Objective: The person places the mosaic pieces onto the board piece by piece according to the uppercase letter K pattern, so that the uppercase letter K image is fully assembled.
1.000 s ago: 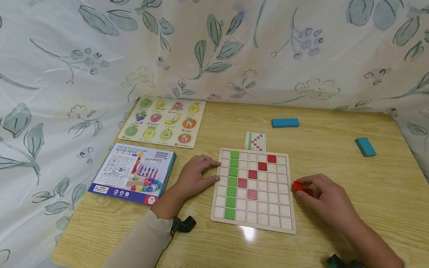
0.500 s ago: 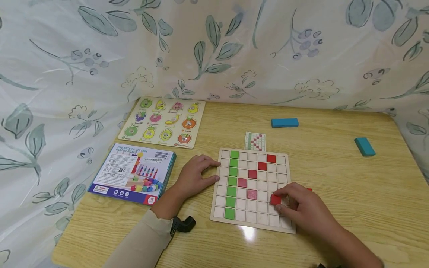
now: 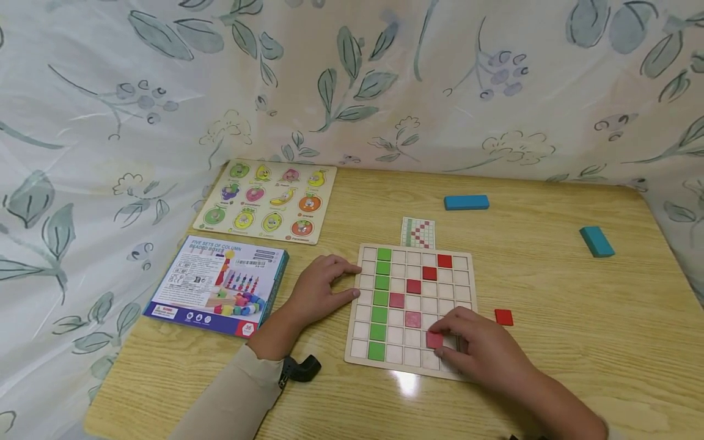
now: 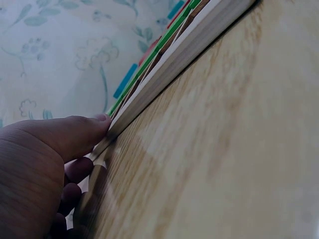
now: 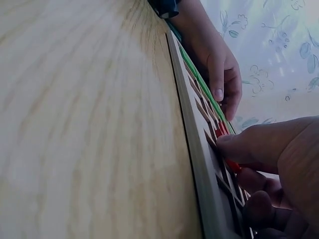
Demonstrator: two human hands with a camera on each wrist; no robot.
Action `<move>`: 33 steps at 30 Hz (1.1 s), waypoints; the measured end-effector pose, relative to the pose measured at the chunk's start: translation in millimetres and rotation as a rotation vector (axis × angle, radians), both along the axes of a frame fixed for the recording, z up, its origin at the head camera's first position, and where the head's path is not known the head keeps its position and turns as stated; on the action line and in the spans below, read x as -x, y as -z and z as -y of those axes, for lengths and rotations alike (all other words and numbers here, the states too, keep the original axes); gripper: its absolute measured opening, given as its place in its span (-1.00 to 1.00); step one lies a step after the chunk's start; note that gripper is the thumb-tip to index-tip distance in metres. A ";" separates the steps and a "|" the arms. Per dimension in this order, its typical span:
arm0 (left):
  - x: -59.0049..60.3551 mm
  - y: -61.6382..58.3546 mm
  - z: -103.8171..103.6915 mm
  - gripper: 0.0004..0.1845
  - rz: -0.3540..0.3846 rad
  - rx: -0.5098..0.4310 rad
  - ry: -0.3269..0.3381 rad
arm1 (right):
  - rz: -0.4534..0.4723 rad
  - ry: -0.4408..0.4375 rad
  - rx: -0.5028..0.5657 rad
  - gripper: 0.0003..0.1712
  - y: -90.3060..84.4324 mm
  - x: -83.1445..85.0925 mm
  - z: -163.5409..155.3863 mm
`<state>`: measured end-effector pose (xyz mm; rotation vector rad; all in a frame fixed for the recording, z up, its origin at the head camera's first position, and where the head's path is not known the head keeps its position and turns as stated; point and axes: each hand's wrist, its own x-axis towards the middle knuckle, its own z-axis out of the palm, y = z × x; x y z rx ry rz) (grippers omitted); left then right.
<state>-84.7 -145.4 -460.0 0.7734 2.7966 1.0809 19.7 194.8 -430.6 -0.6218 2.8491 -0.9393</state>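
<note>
A wooden grid board (image 3: pixel 352 342) lies mid-table, with a column of green tiles (image 3: pixel 380 297) near its left side and several red tiles (image 3: pixel 414 286) running diagonally. Over its lower right part, my right hand (image 3: pixel 489 351) pinches a red square tile (image 3: pixel 434 340) between thumb and index finger, at a cell diagonally below a pinkish tile (image 3: pixel 413 319). Whether that tile is seated in the cell is unclear. My left hand (image 3: pixel 321 293) rests at the board's left edge, thumb and index finger extended against it. In the left wrist view the thumb (image 4: pixel 84 132) touches the rim.
One loose red tile (image 3: pixel 503 317) lies right of the board. A small pattern card (image 3: pixel 418 233) sits behind it. Two blue blocks, one long (image 3: pixel 466 202) and one shorter (image 3: pixel 596 241), lie farther back. A boxed bead set (image 3: pixel 217 284) and a fruit puzzle board (image 3: pixel 269 198) occupy the left.
My right hand has picked a red tile from the table right of the board and carried it left over the grid. The other loose tile stayed behind. My left hand has not moved.
</note>
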 end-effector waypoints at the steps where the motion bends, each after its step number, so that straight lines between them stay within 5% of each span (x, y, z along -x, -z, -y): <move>1: 0.0 0.1 0.1 -0.55 -0.001 0.001 -0.001 | 0.005 -0.002 0.000 -0.63 -0.2 0.4 0.7; 14: 1.1 1.9 0.2 -0.55 0.007 0.015 -0.005 | -0.004 0.029 -0.051 -0.63 1.5 1.1 9.5; 24: 1.5 3.1 0.7 -0.55 0.015 0.019 -0.003 | 0.038 0.107 0.027 -0.59 -2.0 4.5 -10.3; 33: 2.3 5.6 0.4 -0.55 -0.015 0.013 0.000 | -0.056 0.178 0.005 -0.58 0.8 7.3 -37.1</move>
